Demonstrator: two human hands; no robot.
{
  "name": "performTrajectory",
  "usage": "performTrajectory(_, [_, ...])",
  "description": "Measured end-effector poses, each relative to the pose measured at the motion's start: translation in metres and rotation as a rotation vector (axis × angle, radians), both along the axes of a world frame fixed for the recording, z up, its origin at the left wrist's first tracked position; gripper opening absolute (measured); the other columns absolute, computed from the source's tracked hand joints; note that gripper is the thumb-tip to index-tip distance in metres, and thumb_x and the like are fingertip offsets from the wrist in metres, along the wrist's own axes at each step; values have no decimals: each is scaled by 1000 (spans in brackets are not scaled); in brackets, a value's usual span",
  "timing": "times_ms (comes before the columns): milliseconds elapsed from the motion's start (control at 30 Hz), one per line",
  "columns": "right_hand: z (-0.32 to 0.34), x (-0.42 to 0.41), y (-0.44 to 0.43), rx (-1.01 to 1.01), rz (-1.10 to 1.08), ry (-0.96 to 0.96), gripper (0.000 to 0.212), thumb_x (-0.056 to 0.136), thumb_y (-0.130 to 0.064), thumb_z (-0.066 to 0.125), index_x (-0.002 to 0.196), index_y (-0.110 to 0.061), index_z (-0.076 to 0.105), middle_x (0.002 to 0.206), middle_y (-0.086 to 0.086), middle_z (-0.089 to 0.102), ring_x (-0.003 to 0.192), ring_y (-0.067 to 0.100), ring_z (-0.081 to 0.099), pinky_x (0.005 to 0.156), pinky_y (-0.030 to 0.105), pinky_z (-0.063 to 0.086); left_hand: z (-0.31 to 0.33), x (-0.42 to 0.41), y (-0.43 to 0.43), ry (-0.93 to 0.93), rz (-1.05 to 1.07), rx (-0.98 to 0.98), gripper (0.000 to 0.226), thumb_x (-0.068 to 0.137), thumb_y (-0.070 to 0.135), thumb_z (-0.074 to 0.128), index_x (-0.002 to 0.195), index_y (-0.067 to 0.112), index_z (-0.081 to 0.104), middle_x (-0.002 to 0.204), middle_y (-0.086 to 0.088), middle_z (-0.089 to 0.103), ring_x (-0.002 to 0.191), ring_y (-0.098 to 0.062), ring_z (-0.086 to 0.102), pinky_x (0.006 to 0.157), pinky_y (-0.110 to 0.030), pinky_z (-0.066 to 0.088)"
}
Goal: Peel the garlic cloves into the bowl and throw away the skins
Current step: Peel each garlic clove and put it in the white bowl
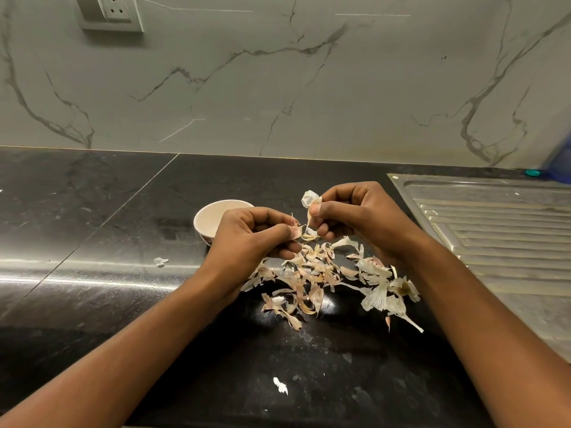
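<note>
Garlic clove (296, 232) pinched in left fingers (275, 234); skin (310, 197) in right fingers (326, 208).

A: Head view. Which words, numbers, brand marks or signs can be read?

B: None. The bowl (204, 219) has a dark reddish pattern low on its outer wall, too small to make out as characters. The wall socket plate (115, 10) shows only round pin holes.

A: And the right edge of the view?

B: The blue object (561, 160) there is blurred, and no label can be read on it. The steel drainboard (494, 223) shows only pressed ribs, with no stamp that can be read
</note>
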State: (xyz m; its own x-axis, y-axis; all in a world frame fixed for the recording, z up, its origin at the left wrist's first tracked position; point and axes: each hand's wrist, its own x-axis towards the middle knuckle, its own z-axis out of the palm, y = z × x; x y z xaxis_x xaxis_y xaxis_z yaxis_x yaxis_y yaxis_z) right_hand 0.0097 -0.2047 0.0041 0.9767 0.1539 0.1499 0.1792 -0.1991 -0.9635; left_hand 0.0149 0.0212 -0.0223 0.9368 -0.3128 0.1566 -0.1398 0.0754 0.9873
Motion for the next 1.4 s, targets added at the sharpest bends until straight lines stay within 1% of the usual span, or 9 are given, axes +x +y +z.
performTrajectory(200, [-1, -1, 3, -37, 8, -36, 25, 89, -18, 81, 104, 2, 78, 84, 11, 79, 73, 21, 73, 67, 25, 61, 1, -2, 0, 8, -45, 12, 15, 96, 8, 70, 103, -3, 78, 92, -23, 78, 83, -35, 77, 77, -38, 66])
performTrajectory(400, [-1, 0, 1, -81, 21, -35, 22, 88, -17, 83, 103, -2, 81, 86, 15, 79, 75, 20, 75, 69, 26, 61, -1, 1, 0, -19, 0, 19, 11, 96, 4, 70, 100, -4, 77, 86, -23, 78, 78, -32, 76, 72, -32, 65])
performTrajectory(533, [1, -2, -3, -37, 74, 12, 19, 95, -18, 77, 106, -3, 81, 93, 17, 79, 81, 26, 73, 74, 32, 62, -1, 2, 2, -24, 45, 9, 11, 96, -1, 68, 90, -6, 77, 84, -26, 75, 72, -32, 71, 63, -31, 62])
performTrajectory(633, [2, -1, -5, -48, 27, 19, 28, 102, -28, 69, 101, -3, 81, 88, 13, 77, 76, 23, 69, 69, 31, 59, 0, 3, 2, -26, 81, 13, 13, 94, -4, 68, 84, -5, 76, 82, -28, 73, 67, -30, 68, 57, -28, 57])
performTrajectory(800, [1, -1, -2, -128, -71, -100, 23, 89, -26, 84, 92, -3, 79, 75, 10, 70, 63, 18, 61, 60, 28, 55, -2, 4, 1, -44, 73, 53, 15, 92, -6, 68, 80, -4, 76, 77, -25, 73, 64, -29, 66, 56, -28, 55])
performTrajectory(967, [3, -4, 1, -98, -16, -161, 20, 89, -19, 85, 106, -10, 79, 92, 18, 75, 71, 22, 66, 63, 31, 58, -4, 4, 1, -97, 78, 130, 14, 90, -6, 70, 78, -3, 77, 73, -22, 73, 63, -27, 67, 58, -28, 56])
performTrajectory(1100, [0, -6, 5, -213, 38, -152, 22, 88, -27, 85, 107, -16, 83, 92, 8, 80, 82, 26, 75, 70, 32, 62, -5, 4, 2, -139, 68, 141, 14, 90, -6, 71, 78, -2, 77, 73, -21, 73, 64, -25, 68, 61, -27, 56])
performTrajectory(1233, [-3, -2, 4, -209, 55, -125, 18, 95, -25, 78, 104, -9, 83, 87, 9, 79, 76, 22, 72, 71, 28, 61, -2, 3, 2, -139, 47, 102, 13, 92, -7, 69, 82, -5, 76, 75, -21, 73, 66, -24, 68, 60, -24, 55])
performTrajectory(1400, [-2, -3, 5, -84, 99, -94, 22, 98, -18, 72, 112, -2, 80, 96, 19, 78, 78, 19, 71, 70, 26, 61, 1, 4, 2, -52, 17, -12, 16, 91, -9, 65, 78, -7, 72, 77, -28, 70, 65, -26, 64, 57, -26, 53])
